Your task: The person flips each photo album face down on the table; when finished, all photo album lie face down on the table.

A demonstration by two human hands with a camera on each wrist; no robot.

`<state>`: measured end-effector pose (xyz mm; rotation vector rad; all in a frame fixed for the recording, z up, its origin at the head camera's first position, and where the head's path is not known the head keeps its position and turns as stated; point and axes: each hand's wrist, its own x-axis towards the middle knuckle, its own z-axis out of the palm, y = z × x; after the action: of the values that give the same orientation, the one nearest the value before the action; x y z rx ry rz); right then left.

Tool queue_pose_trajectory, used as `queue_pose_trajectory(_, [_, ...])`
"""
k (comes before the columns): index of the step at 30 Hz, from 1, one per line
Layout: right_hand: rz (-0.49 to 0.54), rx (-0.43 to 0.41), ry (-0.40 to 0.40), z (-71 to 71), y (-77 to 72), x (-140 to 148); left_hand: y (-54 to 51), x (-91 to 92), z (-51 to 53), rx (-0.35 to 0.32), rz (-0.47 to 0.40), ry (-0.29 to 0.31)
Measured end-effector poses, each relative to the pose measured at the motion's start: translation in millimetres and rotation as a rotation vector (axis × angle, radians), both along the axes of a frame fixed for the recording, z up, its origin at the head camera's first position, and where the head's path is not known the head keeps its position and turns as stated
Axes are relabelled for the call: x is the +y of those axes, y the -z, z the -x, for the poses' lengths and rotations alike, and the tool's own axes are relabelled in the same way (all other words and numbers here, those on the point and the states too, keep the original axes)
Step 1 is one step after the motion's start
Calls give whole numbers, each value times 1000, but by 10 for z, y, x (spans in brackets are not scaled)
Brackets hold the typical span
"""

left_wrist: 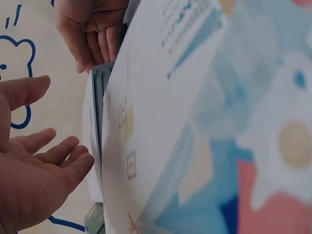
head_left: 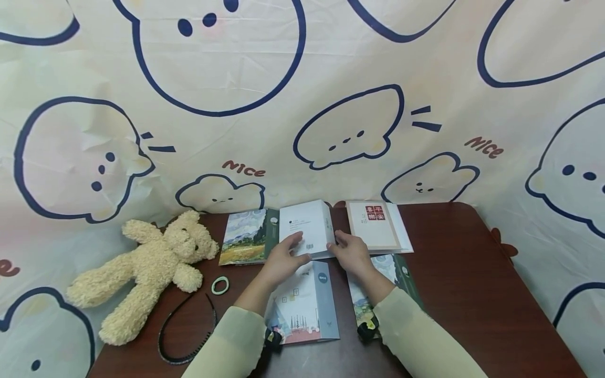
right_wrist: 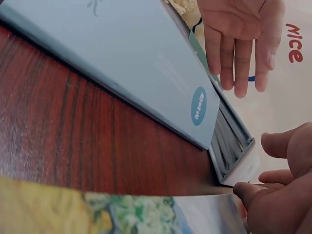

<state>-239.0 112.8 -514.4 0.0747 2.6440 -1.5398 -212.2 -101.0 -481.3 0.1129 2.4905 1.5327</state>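
A white book (head_left: 302, 226) with a barcode lies between the two hands at the back of the table. At its left front, my left hand (head_left: 283, 257) has its fingers extended and holds nothing; the left wrist view shows the same hand (left_wrist: 44, 165) apart from the book. My right hand (head_left: 352, 254) is at the book's right edge, its fingers (right_wrist: 268, 183) relaxed beside the corner; whether they touch it is unclear. Nearer the front, a white and blue book (head_left: 302, 310) with a pastel drawing lies partly under the left forearm. Under the right forearm is a landscape-painting book (head_left: 385, 268), partly hidden.
Another landscape-painting book (head_left: 246, 236) lies left of the white one; a cream book (head_left: 373, 226) with a red seal lies right. Further left are a plush bear (head_left: 156, 262), a pale green ring (head_left: 220, 285) and a black headband (head_left: 163, 336). A patterned cloth (head_left: 340, 63) hangs behind.
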Motion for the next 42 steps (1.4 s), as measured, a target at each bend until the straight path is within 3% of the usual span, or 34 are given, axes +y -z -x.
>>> queue_pose_trajectory(10, [0, 15, -46, -72, -177, 83, -106, 132, -15, 38, -59, 15])
queue_pose_trajectory(20, [48, -3, -49, -128, -273, 216, -135, 290, -16, 42, -116, 28])
queue_pose_trajectory(28, [68, 18, -71, -183, -293, 365, -106, 441, -47, 7, -151, 50])
queue_pose_trajectory(37, [66, 37, -44, -238, -284, 513, -66, 576, -87, -11, -205, 31])
queue_pose_trajectory(42, [17, 57, -26, -262, -309, 636, -50, 690, -82, -3, -225, 56])
